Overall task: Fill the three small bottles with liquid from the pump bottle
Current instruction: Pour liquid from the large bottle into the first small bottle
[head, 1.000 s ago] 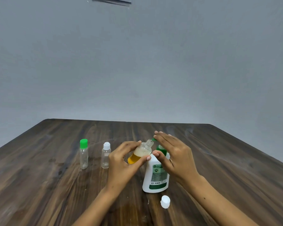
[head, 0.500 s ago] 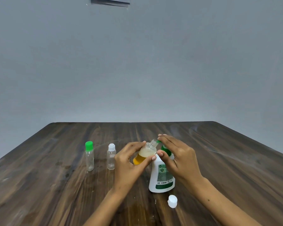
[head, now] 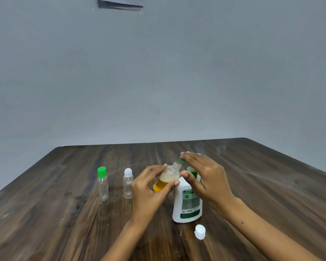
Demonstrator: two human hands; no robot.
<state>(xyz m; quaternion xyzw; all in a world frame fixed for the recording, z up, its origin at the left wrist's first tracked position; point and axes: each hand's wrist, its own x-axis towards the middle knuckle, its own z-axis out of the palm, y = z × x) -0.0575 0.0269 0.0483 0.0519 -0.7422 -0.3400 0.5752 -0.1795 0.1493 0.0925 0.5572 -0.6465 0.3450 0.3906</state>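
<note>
From the head camera: the left hand [head: 149,193] has its fingers wrapped around an uncapped small bottle [head: 167,178], tilted, its mouth at the green nozzle of the pump bottle [head: 187,202]. The right hand [head: 207,178] lies flat on the pump head, fingers loosely spread. Toward the table's [head: 45,213] left edge stand a green-capped bottle [head: 103,183] and a white-capped bottle [head: 128,183]. A loose white cap [head: 200,231] lies near the front edge.
</note>
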